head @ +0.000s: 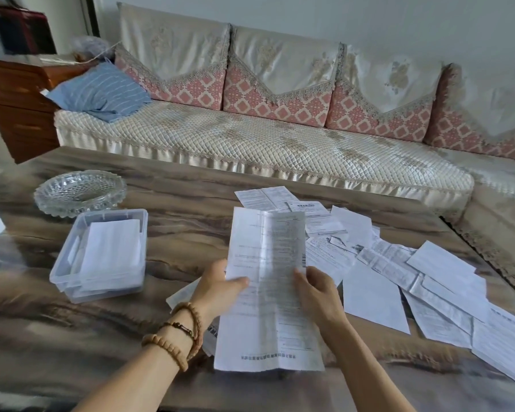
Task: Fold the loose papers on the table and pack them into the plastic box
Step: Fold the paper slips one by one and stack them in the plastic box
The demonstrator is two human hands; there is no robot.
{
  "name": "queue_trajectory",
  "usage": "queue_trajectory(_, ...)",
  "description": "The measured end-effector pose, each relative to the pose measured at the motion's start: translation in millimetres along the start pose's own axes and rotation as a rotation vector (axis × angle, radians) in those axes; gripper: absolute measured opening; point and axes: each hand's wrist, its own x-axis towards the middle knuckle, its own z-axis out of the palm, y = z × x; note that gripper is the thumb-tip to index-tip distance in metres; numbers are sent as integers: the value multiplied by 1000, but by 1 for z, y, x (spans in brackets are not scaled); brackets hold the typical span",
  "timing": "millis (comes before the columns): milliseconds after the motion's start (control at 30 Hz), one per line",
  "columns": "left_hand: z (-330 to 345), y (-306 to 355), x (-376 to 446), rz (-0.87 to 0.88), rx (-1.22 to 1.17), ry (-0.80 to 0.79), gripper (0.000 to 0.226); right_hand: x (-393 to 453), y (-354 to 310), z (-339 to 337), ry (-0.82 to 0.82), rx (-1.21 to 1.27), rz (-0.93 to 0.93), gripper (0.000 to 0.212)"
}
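White sheet (268,289) pinched by both hands' fingers (240,281); its blurred print seems unreadable.

Cut-glass dish (80,192) on the marbled desk (191,209), long quilted sofa (250,138) behind, blue striped pillow (101,92) at its left end, wooden cabinet (15,102) beside it.

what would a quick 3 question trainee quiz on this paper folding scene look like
1. True or false: the plastic box already holds folded paper.
2. Which hand wears the bead bracelets? A) left B) right C) both
3. Fill in: the loose papers lie on the ____ side of the held sheet.

Key:
1. True, white folded paper lies inside.
2. A, on the wrist of the left hand; the right hand has none.
3. Right.
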Motion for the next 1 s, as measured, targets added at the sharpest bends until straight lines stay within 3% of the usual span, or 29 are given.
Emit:
queue_trajectory(67, 2, -3, 7, 34, 33, 41, 17, 33, 8, -9, 213, -290, 40, 53)
queue_trajectory(133, 3, -6, 13, 32, 46, 55, 20, 64, 9, -19, 450, -429, 221, 72)
queue_trajectory(267, 3, -10, 22, 23, 20, 98, 25, 103, 2, -14, 460, -461, 455, 95)
queue_trajectory(367, 3, -10, 25, 47, 39, 108, 26, 121, -3, -6, 447, -504, 472, 81)
queue_trajectory(500, -1, -10, 28, 33, 18, 101, 24, 132, 6, -13, 498, -262, 441, 52)
queue_trajectory(600, -6, -9, 25, 30, -48, 101, 22, 122, 15, -25, 493, -70, 342, 53)
queue_trajectory(767, -36, -1, 15, 17, -313, 183, 14, 68, 5, -17, 402, 356, 196, 35)
queue_trajectory(867, -54, 2, 7, 20, -373, 223, 15, 19, 5, 6, 232, 252, 90, 32)
queue_trajectory(1000, -74, 1, -10, 51, -374, 271, 17, -15, 27, 31, -8, -287, 9, 26)
